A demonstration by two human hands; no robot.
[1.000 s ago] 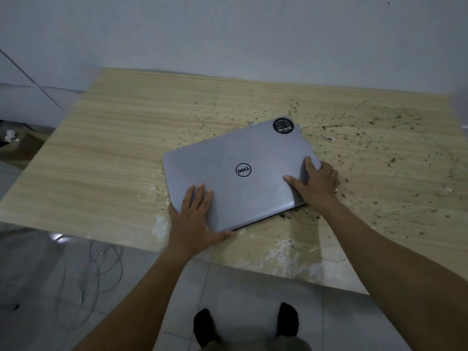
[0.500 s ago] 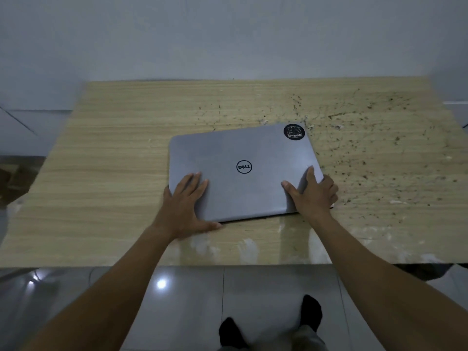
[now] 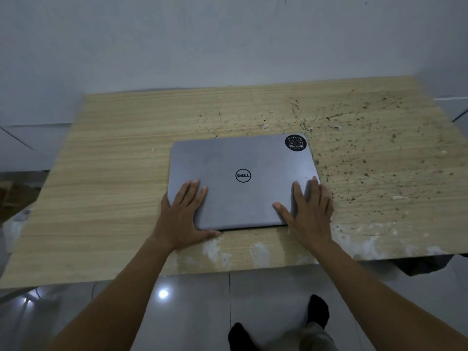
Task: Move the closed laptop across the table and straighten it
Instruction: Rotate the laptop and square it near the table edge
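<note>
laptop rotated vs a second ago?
Yes. The laptop has turned clockwise: its near edge, skewed to the table edge before, now runs almost parallel to it, both hands flat on its lid.

The laptop point(image 3: 243, 178) was a grey one with rounded corners, lid shut, a round Dell logo point(image 3: 243, 175) at the middle of the lid and a round black sticker point(image 3: 295, 142) on its far right corner. It lay flat on the table point(image 3: 114, 188) near the front edge, its near side almost parallel with that edge.
</note>
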